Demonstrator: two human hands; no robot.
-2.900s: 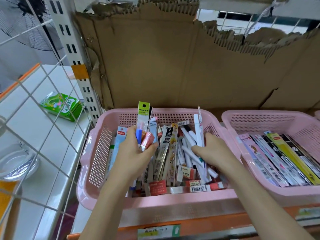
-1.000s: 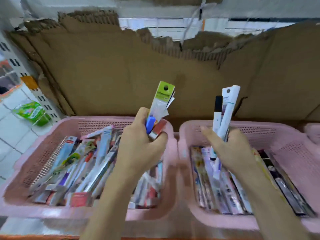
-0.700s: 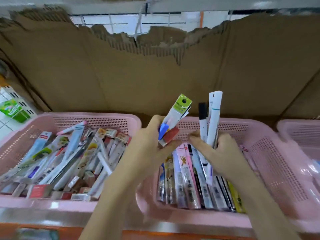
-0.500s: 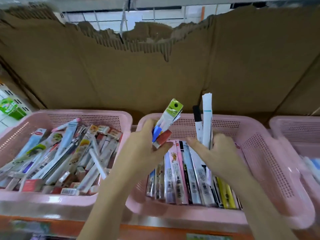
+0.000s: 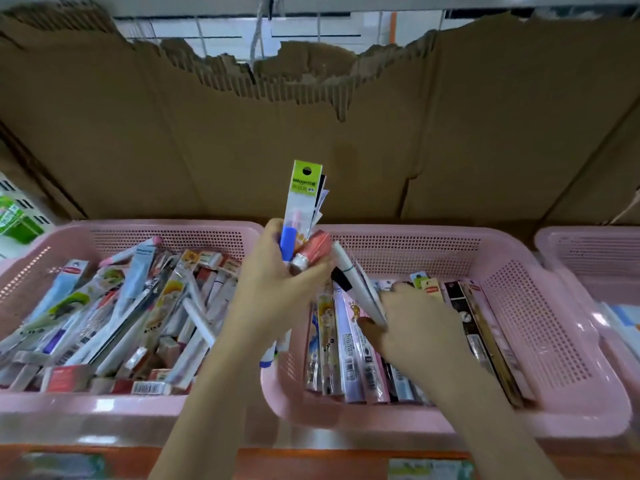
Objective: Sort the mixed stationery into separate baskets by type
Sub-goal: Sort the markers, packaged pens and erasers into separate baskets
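My left hand (image 5: 273,289) grips an upright bundle: a green-topped pen packet (image 5: 302,199), a blue pen and a red eraser-like piece (image 5: 311,252). It hovers over the gap between two pink baskets. The left basket (image 5: 114,408) holds a jumbled heap of mixed stationery (image 5: 114,317). My right hand (image 5: 412,327) is low inside the middle basket (image 5: 540,306), holding white pens (image 5: 356,285) tilted down toward the neat row of packaged pens (image 5: 349,355) lying there.
A third pink basket (image 5: 595,258) stands at the far right. Torn brown cardboard (image 5: 311,126) walls the back of the shelf. A green packet (image 5: 14,220) lies beyond the left basket. An orange shelf edge (image 5: 311,462) runs along the front.
My right hand has dropped into the middle basket, tipping its white pens from upright to slanted. My left hand's bundle stood up straighter. Earlier, both hands moved right from the mixed basket.
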